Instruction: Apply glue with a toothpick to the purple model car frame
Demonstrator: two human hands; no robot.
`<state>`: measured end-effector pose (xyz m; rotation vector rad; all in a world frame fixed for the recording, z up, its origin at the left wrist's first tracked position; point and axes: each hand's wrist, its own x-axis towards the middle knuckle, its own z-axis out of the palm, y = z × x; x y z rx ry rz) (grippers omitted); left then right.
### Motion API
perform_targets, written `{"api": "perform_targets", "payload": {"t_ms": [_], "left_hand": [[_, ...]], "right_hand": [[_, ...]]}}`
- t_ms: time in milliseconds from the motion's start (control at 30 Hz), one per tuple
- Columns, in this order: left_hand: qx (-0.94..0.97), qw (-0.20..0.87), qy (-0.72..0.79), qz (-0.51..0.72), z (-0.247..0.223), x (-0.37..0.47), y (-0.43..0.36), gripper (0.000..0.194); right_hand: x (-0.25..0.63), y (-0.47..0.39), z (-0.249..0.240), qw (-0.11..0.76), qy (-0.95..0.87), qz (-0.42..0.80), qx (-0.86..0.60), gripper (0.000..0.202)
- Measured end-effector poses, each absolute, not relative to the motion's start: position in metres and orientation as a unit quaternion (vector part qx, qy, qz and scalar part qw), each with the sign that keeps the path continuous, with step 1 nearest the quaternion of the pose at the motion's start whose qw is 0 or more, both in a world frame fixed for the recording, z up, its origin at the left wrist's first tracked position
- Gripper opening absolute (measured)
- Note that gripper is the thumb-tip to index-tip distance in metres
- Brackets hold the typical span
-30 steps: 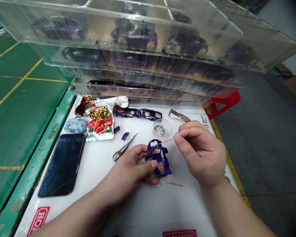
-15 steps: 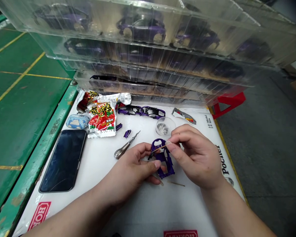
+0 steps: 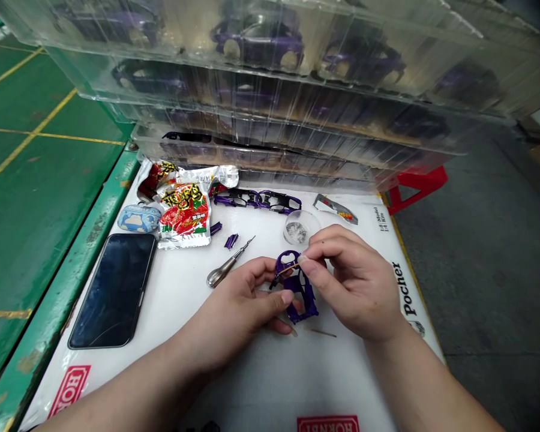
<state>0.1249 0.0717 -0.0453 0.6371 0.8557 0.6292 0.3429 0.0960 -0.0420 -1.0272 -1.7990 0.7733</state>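
Observation:
My left hand (image 3: 238, 309) grips a purple model car frame (image 3: 297, 288) just above the white table sheet (image 3: 252, 384), thumb on its near edge. A thin wooden stick (image 3: 289, 268) is pinched between thumb and forefinger of my right hand (image 3: 357, 285), and its tip rests on the frame's upper part. Another thin stick (image 3: 319, 332) lies on the sheet just below the frame. Left of my left hand lies a small metal-handled screwdriver (image 3: 227, 270).
A black phone (image 3: 114, 291) lies at the left, with a blue pouch (image 3: 138, 218) and snack wrappers (image 3: 182, 216) behind it. Purple frame parts (image 3: 258, 200), a small clear cup (image 3: 299, 228) and a utility knife (image 3: 335, 209) sit before stacked clear trays (image 3: 270, 78) of purple cars.
My right hand has moved left and down, bringing the stick's tip from beside the frame onto its upper part. My left hand keeps the frame where it was.

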Motion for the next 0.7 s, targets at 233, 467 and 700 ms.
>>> {"api": "perform_targets", "payload": {"t_ms": [233,467,700], "left_hand": [[0.295,0.813,0.402,0.299,-0.0444,0.1252,0.0719,0.038],[0.296,0.812,0.403,0.300,-0.0447,0.1233,0.0711,0.034],[0.285,0.810,0.420,0.295,-0.0404,0.1240,0.0721,0.040]], "right_hand": [[0.3417,0.0968,-0.0415,0.447,-0.730,0.304,-0.419,0.011],[0.3413,0.0970,-0.0418,0.454,-0.724,0.303,-0.422,0.010],[0.3456,0.0965,-0.0392,0.479,-0.714,0.285,-0.424,0.010]]}}
